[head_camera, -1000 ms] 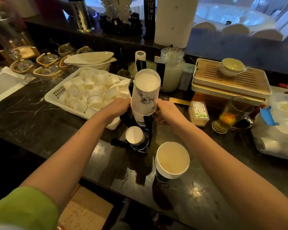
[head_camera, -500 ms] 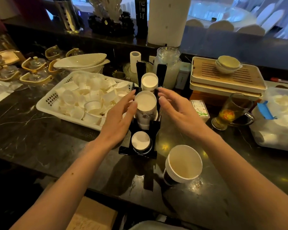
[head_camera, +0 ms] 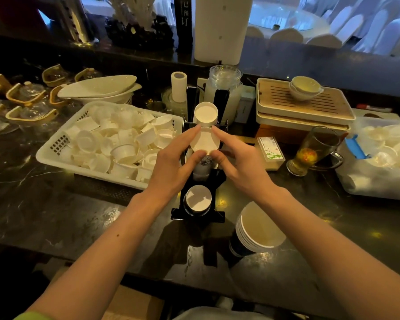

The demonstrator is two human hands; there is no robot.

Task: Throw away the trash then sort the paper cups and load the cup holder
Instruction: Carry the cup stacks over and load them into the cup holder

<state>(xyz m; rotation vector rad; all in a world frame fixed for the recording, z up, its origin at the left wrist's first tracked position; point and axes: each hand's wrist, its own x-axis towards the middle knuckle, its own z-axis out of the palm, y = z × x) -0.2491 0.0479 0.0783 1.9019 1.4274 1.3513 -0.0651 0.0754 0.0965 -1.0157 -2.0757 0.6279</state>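
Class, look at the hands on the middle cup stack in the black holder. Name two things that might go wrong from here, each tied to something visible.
1. Both hands touch the middle stack only with their fingers; pushed off-centre, it might tilt or jam in the holder.
2. The loose cup stack stands beside the right forearm, near the counter's front edge; a wrist sweep may knock it off.

Glass mug [head_camera: 314,150] of tea, wooden tea tray [head_camera: 305,100], small box [head_camera: 271,150] on dark counter [head_camera: 44,204].
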